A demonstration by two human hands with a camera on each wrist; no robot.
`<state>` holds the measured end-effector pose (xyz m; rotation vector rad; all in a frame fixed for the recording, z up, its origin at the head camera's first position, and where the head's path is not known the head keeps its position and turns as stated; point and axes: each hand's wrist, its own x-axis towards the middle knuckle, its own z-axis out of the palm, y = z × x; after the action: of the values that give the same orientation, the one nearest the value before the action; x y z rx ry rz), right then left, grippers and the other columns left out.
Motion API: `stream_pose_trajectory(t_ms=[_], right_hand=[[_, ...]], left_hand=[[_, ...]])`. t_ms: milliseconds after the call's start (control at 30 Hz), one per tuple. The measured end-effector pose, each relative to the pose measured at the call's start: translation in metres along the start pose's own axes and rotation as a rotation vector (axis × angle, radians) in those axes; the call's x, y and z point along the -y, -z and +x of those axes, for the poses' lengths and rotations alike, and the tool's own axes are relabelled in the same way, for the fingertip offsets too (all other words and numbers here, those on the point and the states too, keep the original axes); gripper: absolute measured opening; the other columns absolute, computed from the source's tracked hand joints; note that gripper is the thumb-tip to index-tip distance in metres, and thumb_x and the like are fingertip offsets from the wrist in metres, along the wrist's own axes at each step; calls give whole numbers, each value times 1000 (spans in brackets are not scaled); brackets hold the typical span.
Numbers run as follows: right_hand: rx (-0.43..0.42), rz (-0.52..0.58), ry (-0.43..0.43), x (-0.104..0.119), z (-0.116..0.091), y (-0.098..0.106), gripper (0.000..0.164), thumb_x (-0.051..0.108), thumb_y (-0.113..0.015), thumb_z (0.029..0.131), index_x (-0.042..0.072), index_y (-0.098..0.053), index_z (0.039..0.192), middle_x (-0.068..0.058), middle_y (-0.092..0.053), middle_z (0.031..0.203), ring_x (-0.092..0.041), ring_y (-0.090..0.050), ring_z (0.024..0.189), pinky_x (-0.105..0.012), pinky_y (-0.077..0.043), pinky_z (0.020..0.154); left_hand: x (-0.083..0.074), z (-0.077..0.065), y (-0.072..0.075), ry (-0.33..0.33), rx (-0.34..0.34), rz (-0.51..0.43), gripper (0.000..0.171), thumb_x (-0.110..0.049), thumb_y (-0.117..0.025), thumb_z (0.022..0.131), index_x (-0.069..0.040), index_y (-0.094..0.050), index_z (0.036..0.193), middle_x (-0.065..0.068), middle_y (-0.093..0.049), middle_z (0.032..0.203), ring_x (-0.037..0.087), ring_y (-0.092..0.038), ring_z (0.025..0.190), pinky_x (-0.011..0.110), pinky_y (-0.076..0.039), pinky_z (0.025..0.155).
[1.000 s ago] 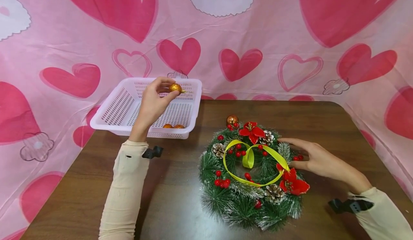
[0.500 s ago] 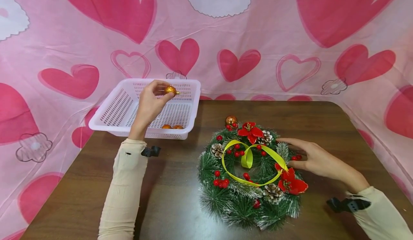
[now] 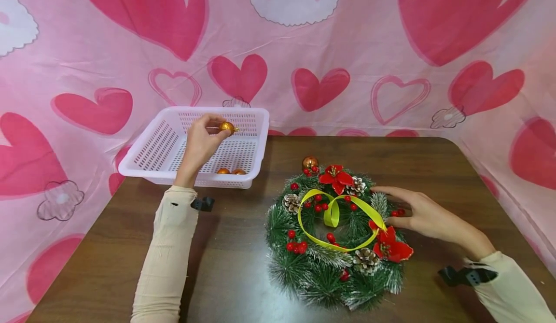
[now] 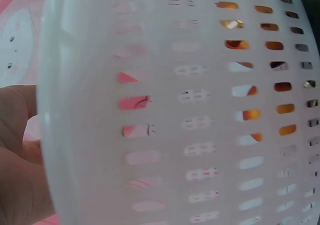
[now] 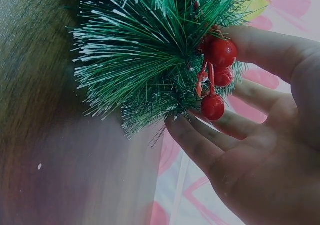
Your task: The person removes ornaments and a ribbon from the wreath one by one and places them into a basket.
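Observation:
My left hand [image 3: 201,142] pinches a gold glitter Christmas ball [image 3: 226,129] between thumb and fingers, above the white plastic basket [image 3: 266,130]. In the left wrist view the basket wall [image 4: 85,115] hides most of that hand [image 4: 20,155], and the held ball is out of sight. A green Christmas wreath [image 3: 286,265] lies on the table, with red flowers, pine cones, berries and a yellow ribbon [image 3: 373,211]. At its right side rests my right hand [image 3: 430,217]. The right wrist view shows its fingers extended loosely against the wreath's edge, beside red berries [image 5: 213,107].
Two orange-copper balls [image 3: 223,171] lie in the basket near its front wall. Another shiny copper ball [image 3: 310,162] sits at the wreath's far edge. The brown wooden table [image 3: 234,255] ends against a pink heart-patterned cloth [image 3: 278,43].
The left hand has come slightly lower with the gold ball, staying over the basket. The right hand keeps its place at the wreath. The head view has shifted a little.

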<state>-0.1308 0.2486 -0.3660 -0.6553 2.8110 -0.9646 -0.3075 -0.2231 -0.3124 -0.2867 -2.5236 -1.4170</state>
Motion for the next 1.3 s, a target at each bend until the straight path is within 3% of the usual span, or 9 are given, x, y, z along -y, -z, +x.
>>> stream_pose_trajectory(t_ms=[200, 500, 800, 1167, 1300], right_hand=[[-6, 5, 6, 0, -1, 0, 68, 16, -80, 83, 14, -51, 144, -18, -54, 141, -45, -57, 118, -65, -48, 90], [6, -23, -3, 0, 0, 1, 68, 19, -80, 85, 14, -50, 145, -17, -55, 141, -43, -59, 118, -60, -51, 89], [-7, -20, 15, 1, 2, -1, 68, 15, -81, 83, 11, -51, 144, -18, -54, 141, -44, -59, 117, -61, -50, 89], [-3, 3, -3, 2, 1, -1, 68, 16, -80, 84, 13, -50, 145, -19, -52, 143, -47, -57, 119, -64, -49, 90], [-6, 1, 1, 1, 0, -1, 68, 16, -80, 84, 13, -50, 145, -19, -53, 142, -46, -58, 119, -64, -49, 90]], left_hand=[[8, 1, -3, 14, 13, 21, 31, -9, -72, 90, 0, -63, 118, 20, -66, 117, 34, -66, 106, 47, -54, 90], [16, 2, -7, 32, 72, 55, 31, -9, -71, 91, 0, -62, 119, 22, -66, 117, 33, -64, 107, 46, -54, 87], [21, 1, -8, 57, 132, 77, 33, -10, -70, 92, 2, -59, 120, 23, -65, 117, 36, -64, 108, 47, -53, 91], [19, 2, -10, 78, 167, 94, 35, -12, -72, 91, -1, -59, 122, 22, -64, 120, 36, -63, 108, 48, -53, 93], [19, 3, -10, 53, 165, 87, 34, -10, -71, 91, 0, -60, 122, 23, -64, 119, 37, -63, 108, 48, -52, 93]])
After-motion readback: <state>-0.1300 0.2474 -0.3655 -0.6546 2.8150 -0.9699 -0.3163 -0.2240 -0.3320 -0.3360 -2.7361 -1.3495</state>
